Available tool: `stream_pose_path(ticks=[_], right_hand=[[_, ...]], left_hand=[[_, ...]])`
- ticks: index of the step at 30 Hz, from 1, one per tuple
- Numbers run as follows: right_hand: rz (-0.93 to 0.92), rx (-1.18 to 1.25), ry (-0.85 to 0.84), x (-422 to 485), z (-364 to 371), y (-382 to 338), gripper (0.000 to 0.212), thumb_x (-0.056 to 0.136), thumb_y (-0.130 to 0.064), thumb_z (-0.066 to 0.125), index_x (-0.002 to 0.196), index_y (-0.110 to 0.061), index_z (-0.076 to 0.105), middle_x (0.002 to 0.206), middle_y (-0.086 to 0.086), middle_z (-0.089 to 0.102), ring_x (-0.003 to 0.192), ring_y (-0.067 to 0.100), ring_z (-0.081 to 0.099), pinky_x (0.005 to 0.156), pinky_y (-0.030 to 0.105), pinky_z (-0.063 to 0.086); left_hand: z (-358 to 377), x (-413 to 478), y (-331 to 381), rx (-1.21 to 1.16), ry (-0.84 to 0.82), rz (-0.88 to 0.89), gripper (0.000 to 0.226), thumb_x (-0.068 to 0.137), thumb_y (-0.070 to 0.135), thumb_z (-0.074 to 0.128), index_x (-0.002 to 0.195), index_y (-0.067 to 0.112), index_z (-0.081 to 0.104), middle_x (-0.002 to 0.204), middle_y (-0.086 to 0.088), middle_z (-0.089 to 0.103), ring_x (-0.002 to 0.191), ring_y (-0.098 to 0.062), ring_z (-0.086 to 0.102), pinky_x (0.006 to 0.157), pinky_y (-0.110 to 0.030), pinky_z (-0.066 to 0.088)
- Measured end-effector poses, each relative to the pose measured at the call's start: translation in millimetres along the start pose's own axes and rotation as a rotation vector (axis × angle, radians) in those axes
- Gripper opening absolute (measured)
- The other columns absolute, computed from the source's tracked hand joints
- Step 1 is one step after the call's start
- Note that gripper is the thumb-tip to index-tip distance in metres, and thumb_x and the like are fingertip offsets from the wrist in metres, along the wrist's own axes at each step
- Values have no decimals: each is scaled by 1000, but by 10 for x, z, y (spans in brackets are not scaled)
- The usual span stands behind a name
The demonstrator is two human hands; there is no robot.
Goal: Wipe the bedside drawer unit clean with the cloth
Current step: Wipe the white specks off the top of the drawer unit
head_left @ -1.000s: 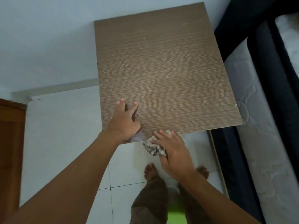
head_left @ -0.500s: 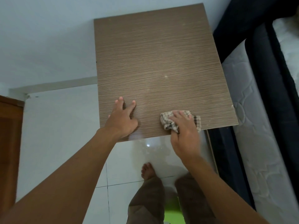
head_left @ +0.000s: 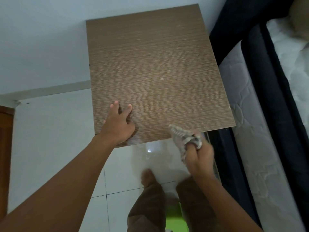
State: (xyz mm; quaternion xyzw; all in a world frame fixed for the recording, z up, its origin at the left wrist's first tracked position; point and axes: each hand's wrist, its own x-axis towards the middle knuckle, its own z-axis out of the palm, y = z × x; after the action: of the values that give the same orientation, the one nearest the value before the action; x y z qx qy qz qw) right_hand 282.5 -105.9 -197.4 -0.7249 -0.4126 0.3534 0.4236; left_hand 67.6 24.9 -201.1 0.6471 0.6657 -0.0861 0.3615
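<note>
The bedside drawer unit shows its brown wood-grain top from above, with a few pale specks on it. My left hand rests flat on the top near its front left corner, fingers spread. My right hand grips a bunched checked cloth at the unit's front edge, right of the middle. The cloth's upper tip lies over the edge of the top; the rest hangs in front of it. The right hand and cloth are blurred. The drawers below the top are hidden.
A bed with a white mattress and dark frame stands against the unit's right side. A pale wall runs behind and left. White floor tiles lie in front, with my legs and bare feet. A wooden door edge is at far left.
My right hand has pulled the cloth back off the top to the front edge and bunched it in its grip. The left hand has stayed put.
</note>
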Motion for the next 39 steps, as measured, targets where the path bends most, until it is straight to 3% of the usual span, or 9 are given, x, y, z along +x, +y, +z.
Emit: stream_pose_path(ticks=[5, 8, 13, 18, 24, 29, 32, 35, 39], right_hand=[[81, -272, 479, 603, -434, -12, 34, 91, -18, 46, 120, -20, 62, 110, -4, 67, 103, 16, 60, 83, 25, 40], [91, -425, 354, 927, -568, 146, 41, 95, -13, 42, 133, -25, 52, 140, -1, 52, 133, 20, 42, 106, 38, 34], [-1, -549, 173, 932, -528, 390, 45, 92, -9, 47, 136, -16, 52, 148, 1, 44, 143, 23, 29, 115, 46, 26], [-156, -581, 29, 320, -218, 480, 52, 82, -11, 40, 129, -22, 59, 148, -3, 44, 144, 17, 28, 115, 47, 28], [-256, -439, -194, -242, 133, 353, 52, 81, -19, 38, 128, -25, 59, 142, -11, 50, 138, 4, 36, 105, 30, 43], [-38, -195, 30, -37, 23, 10, 45, 86, -20, 47, 129, -28, 56, 105, -11, 68, 89, 6, 63, 78, 27, 55], [-19, -261, 204, 406, -18, -146, 43, 93, -16, 46, 134, -28, 53, 125, -12, 60, 111, 5, 54, 88, 21, 44], [-16, -442, 77, 810, 203, -187, 43, 93, -14, 41, 134, -21, 50, 140, -2, 51, 135, 23, 40, 114, 51, 25], [-94, -755, -153, 923, 756, -174, 54, 92, -21, 43, 146, -23, 36, 159, -1, 23, 149, 18, 7, 118, 51, -9]], left_hand=[[14, -4, 41, -9, 10, -25, 65, 96, 34, 47, 154, 33, 18, 164, -3, -11, 150, -20, -14, 121, -52, 4], [22, 5, 48, 2, 17, -27, 64, 96, 34, 47, 154, 32, 19, 164, -3, -10, 150, -21, -12, 120, -53, 5], [26, 14, 52, -9, 19, -28, 64, 96, 32, 48, 154, 30, 20, 164, -4, -9, 150, -21, -13, 120, -53, 5], [16, -1, 66, -2, 16, -34, 63, 97, 31, 47, 154, 30, 20, 164, -4, -10, 150, -21, -13, 120, -53, 5], [37, -2, 62, 13, 26, -31, 64, 97, 32, 46, 154, 31, 19, 164, -3, -10, 150, -21, -12, 120, -54, 7], [44, -8, 46, 9, 40, -27, 64, 97, 33, 47, 155, 30, 19, 164, -4, -9, 150, -22, -11, 120, -53, 8], [31, -20, 48, -8, 34, -25, 63, 97, 32, 47, 154, 31, 19, 164, -4, -9, 151, -22, -11, 121, -52, 6], [-41, -45, 24, -38, 37, -27, 57, 98, 30, 44, 153, 32, 27, 165, 1, 0, 151, -23, 3, 119, -46, 12], [-139, -109, -111, -201, 226, 20, 49, 99, 18, 40, 147, 26, 41, 152, 2, 35, 136, -23, 38, 105, -35, 33]])
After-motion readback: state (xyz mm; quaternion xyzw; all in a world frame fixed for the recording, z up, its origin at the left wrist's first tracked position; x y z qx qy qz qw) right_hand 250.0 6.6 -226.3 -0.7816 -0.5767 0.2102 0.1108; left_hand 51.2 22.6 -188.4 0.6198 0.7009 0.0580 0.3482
